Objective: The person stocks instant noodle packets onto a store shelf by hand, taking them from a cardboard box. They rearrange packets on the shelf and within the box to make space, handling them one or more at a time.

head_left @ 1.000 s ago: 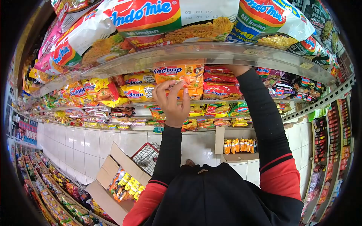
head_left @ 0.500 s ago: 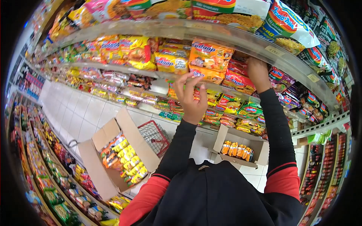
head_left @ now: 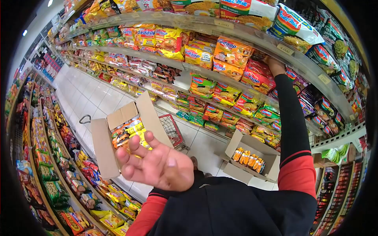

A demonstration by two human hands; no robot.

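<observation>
Nearest to you, your left hand (head_left: pixel 161 165) is raised in front of your black top (head_left: pixel 220 208), palm turned up. Its fingers are loosely spread and a little curled, released, with bare skin showing across the whole palm. From the head view, the fingertips cover part of the yellow and orange packets in the large cardboard box (head_left: pixel 151 118) below.

Your right arm stretches forward in its black sleeve (head_left: pixel 292 114), and your right hand (head_left: pixel 275 66) reaches in under the upper shelf edge (head_left: pixel 232 28). It is at the far side of the red packets (head_left: pixel 258 76), which lie stacked on that shelf. Your fingers are hidden there, so I cannot tell whether they grip a packet or are loose.

Just beside the red stack, you have orange Sedaap packets (head_left: pixel 232 51) on its left and purple packets (head_left: pixel 297 80) on its right.

Down on the tiled floor (head_left: pixel 98 92), a red-framed wire basket (head_left: pixel 173 129) is next to the large box, and a smaller cardboard box (head_left: pixel 262 146) holds a row of orange packets (head_left: pixel 248 159).
</observation>
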